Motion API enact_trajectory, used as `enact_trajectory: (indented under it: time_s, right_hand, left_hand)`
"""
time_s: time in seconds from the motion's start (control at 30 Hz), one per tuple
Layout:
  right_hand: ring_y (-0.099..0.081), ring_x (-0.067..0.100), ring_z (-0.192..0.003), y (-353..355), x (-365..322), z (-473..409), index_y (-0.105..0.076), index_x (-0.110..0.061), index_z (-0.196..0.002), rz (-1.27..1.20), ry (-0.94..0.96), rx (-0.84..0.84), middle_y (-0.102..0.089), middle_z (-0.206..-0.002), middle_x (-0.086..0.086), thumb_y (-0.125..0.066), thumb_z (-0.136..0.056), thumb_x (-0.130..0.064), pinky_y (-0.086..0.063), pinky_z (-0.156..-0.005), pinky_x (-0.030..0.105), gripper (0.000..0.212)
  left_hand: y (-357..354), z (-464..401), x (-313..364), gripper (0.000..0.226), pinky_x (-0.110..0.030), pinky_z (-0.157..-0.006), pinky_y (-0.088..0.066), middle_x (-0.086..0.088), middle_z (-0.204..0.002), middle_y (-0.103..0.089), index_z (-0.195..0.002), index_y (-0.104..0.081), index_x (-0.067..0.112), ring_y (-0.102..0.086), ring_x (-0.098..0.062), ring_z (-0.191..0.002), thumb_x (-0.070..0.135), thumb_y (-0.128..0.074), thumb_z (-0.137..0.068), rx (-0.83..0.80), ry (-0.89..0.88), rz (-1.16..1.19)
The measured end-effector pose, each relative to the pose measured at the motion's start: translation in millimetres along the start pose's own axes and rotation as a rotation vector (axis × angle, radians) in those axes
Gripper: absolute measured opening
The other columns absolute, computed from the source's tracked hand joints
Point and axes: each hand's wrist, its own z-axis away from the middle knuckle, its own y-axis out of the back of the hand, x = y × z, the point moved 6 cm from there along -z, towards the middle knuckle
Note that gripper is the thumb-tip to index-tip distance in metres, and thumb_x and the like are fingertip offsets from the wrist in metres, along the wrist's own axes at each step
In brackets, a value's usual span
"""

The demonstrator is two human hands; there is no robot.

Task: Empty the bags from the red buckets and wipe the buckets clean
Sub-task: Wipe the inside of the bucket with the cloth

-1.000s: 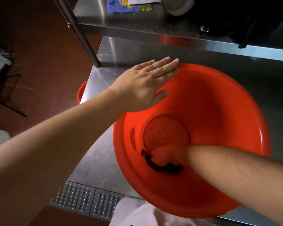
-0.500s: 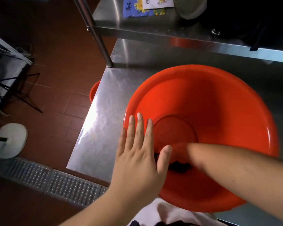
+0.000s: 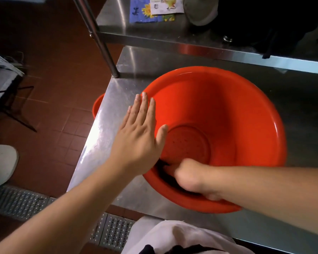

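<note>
A large red bucket (image 3: 228, 107) sits tilted toward me on the steel table (image 3: 106, 125). My left hand (image 3: 140, 136) lies flat with straight fingers on the bucket's left rim, thumb inside. My right hand (image 3: 189, 176) is down inside the bucket at its near wall, fingers curled around a dark cloth (image 3: 163, 173) pressed against the red plastic. Most of the cloth is hidden under the hand. A second red bucket (image 3: 97, 107) peeks out below the table's left edge.
A steel upper shelf (image 3: 173, 39) spans the back, carried by a post (image 3: 103, 48) at the table's far left corner; papers (image 3: 154, 10) and a pale bowl (image 3: 200, 13) lie on it. Red tile floor and a drain grate (image 3: 26, 204) are to the left.
My left hand moved from the bucket's far rim to the near left rim, then a little farther up along it. My right hand keeps rubbing the cloth low inside the bucket.
</note>
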Motion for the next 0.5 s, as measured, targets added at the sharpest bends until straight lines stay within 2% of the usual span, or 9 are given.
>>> enact_trajectory:
  time_s: [0.03,0.1,0.2,0.27,0.3,0.37,0.4,0.47,0.5]
  right_hand:
    - [-0.055,0.029,-0.121,-4,1,11,-0.053,-0.013,-0.141,0.095,0.015,-0.109,-0.056,-0.138,0.013,-0.038,-0.107,-0.013,-0.041,-0.090,0.035,0.038]
    - [-0.046,0.033,-0.130,-5,9,33,-0.041,-0.008,-0.150,0.106,0.029,-0.144,-0.043,-0.149,0.016,-0.037,-0.106,-0.007,-0.036,-0.098,0.037,0.045]
    - [-0.054,0.027,-0.122,-9,21,48,-0.041,-0.025,-0.152,-0.100,-0.029,-0.227,-0.053,-0.145,0.009,-0.036,-0.109,-0.020,-0.039,-0.102,0.032,0.044]
    - [-0.054,0.023,-0.122,-19,36,36,-0.040,-0.026,-0.152,-0.020,-0.085,-0.308,-0.051,-0.147,0.004,-0.032,-0.110,-0.025,-0.036,-0.099,0.023,0.043]
    - [-0.053,0.026,-0.124,-26,43,23,-0.040,-0.023,-0.152,0.099,-0.083,-0.328,-0.050,-0.148,0.006,-0.030,-0.111,-0.025,-0.034,-0.100,0.025,0.043]
    - [-0.055,0.031,-0.122,-38,54,-1,-0.047,-0.015,-0.146,0.182,-0.163,-0.364,-0.054,-0.141,0.015,-0.029,-0.110,-0.025,-0.036,-0.105,0.031,0.042]
    - [-0.058,0.031,-0.115,-46,62,-14,-0.052,-0.008,-0.139,0.171,-0.236,-0.358,-0.058,-0.133,0.018,-0.030,-0.108,-0.020,-0.036,-0.104,0.028,0.040]
    - [-0.061,0.024,-0.087,-50,67,-36,-0.061,0.000,-0.122,0.188,-0.316,-0.346,-0.062,-0.105,0.019,-0.030,-0.105,-0.010,-0.039,-0.083,0.018,0.036]
    - [-0.062,0.024,-0.087,-50,68,-46,-0.063,0.000,-0.122,0.213,-0.320,-0.347,-0.062,-0.103,0.017,-0.031,-0.104,-0.010,-0.039,-0.081,0.021,0.038]
  left_hand:
    - [1,-2,-1,0.070,-0.034,-0.130,0.010,-0.004,-0.173,0.015,-0.166,0.002,0.013,0.023,-0.013,-0.157,0.052,-0.015,-0.111,-0.002,0.007,-0.003]
    - [-2,-6,-1,0.067,-0.031,-0.129,0.012,0.000,-0.173,0.016,-0.166,0.002,0.016,0.024,-0.009,-0.156,0.051,-0.015,-0.112,0.011,0.002,0.029]
    - [-5,-10,6,0.068,-0.033,-0.130,0.007,0.001,-0.174,0.010,-0.167,-0.003,0.016,0.019,-0.010,-0.158,0.053,-0.013,-0.110,0.047,-0.019,0.023]
    - [-6,-10,7,0.071,-0.036,-0.131,0.001,-0.002,-0.175,0.003,-0.166,-0.009,0.012,0.012,-0.013,-0.160,0.053,-0.014,-0.109,0.066,-0.024,-0.011]
    - [-6,-9,8,0.071,-0.038,-0.132,-0.002,-0.004,-0.175,0.000,-0.166,-0.012,0.011,0.009,-0.015,-0.161,0.053,-0.015,-0.109,0.084,-0.030,-0.017]
    - [-6,-7,7,0.071,-0.040,-0.132,-0.007,-0.006,-0.175,-0.005,-0.165,-0.017,0.009,0.004,-0.017,-0.161,0.052,-0.019,-0.109,0.112,-0.032,-0.010]
    - [-4,-7,8,0.070,-0.041,-0.132,-0.008,-0.006,-0.175,-0.006,-0.165,-0.017,0.009,0.002,-0.017,-0.162,0.051,-0.020,-0.110,0.117,-0.033,-0.018]
    - [0,-9,10,0.069,-0.042,-0.132,-0.010,-0.007,-0.175,-0.008,-0.165,-0.018,0.009,0.001,-0.018,-0.162,0.050,-0.021,-0.111,0.123,-0.044,-0.022]
    - [-2,-9,10,0.068,-0.043,-0.131,-0.011,-0.008,-0.174,-0.009,-0.165,-0.019,0.009,0.000,-0.019,-0.162,0.050,-0.022,-0.111,0.127,-0.046,-0.033]
